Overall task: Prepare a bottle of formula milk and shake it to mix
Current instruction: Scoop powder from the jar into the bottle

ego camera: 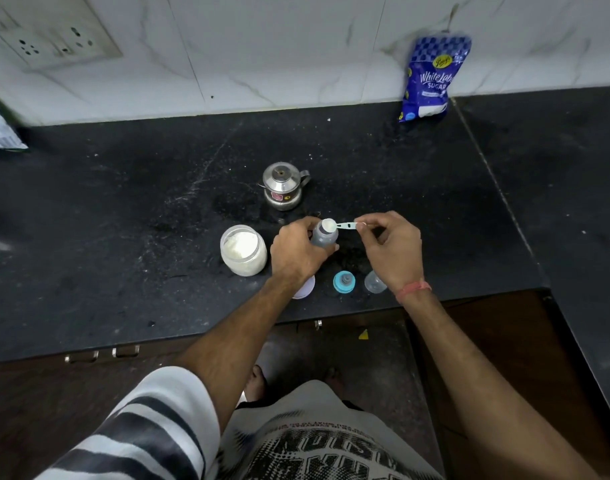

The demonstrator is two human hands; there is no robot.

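Note:
A small clear baby bottle stands upright on the black counter, its mouth uncovered. My left hand is wrapped around its left side. My right hand pinches the handle of a small teal scoop, whose bowl holds white powder right over the bottle's mouth. An open jar of white formula powder stands just left of my left hand. The teal teat ring and a clear cap lie in front of the bottle.
A small steel pot with a lid stands behind the bottle. A white lid lies partly under my left wrist. A blue sugar bag leans on the tiled wall at back right. The counter's front edge runs near my arms.

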